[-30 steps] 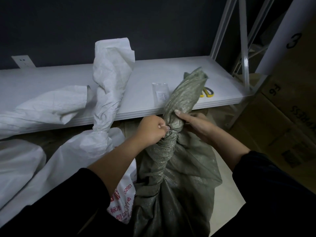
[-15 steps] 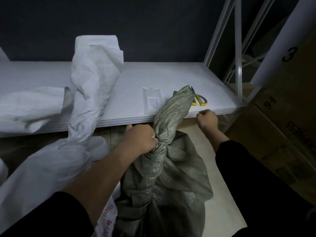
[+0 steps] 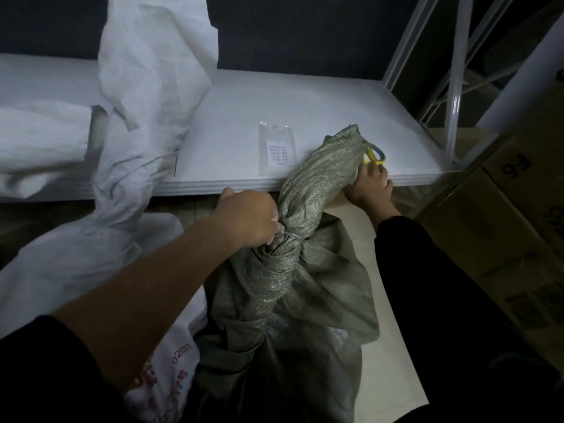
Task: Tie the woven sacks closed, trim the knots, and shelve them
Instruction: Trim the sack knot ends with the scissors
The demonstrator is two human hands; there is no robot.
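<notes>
A green woven sack (image 3: 283,300) stands in front of me, its neck twisted and its loose top (image 3: 329,160) leaning onto the white shelf (image 3: 320,102). My left hand (image 3: 247,218) grips the neck right at the tie. My right hand (image 3: 369,186) is at the shelf's front edge, its fingertips touching the yellow-handled scissors (image 3: 376,154). The sack top half hides the scissors, so whether the fingers hold them is unclear. A tied white woven sack (image 3: 91,257) stands to the left, its long top (image 3: 152,71) rising over the shelf.
A clear plastic packet with a label (image 3: 277,148) lies on the shelf near the edge. Another white sack (image 3: 39,141) lies on the shelf at left. White rack uprights (image 3: 454,87) and cardboard boxes (image 3: 518,209) stand at right.
My right hand let go of the green sack's neck and moved up and right to the scissors on the shelf. My left hand kept its grip on the neck.
</notes>
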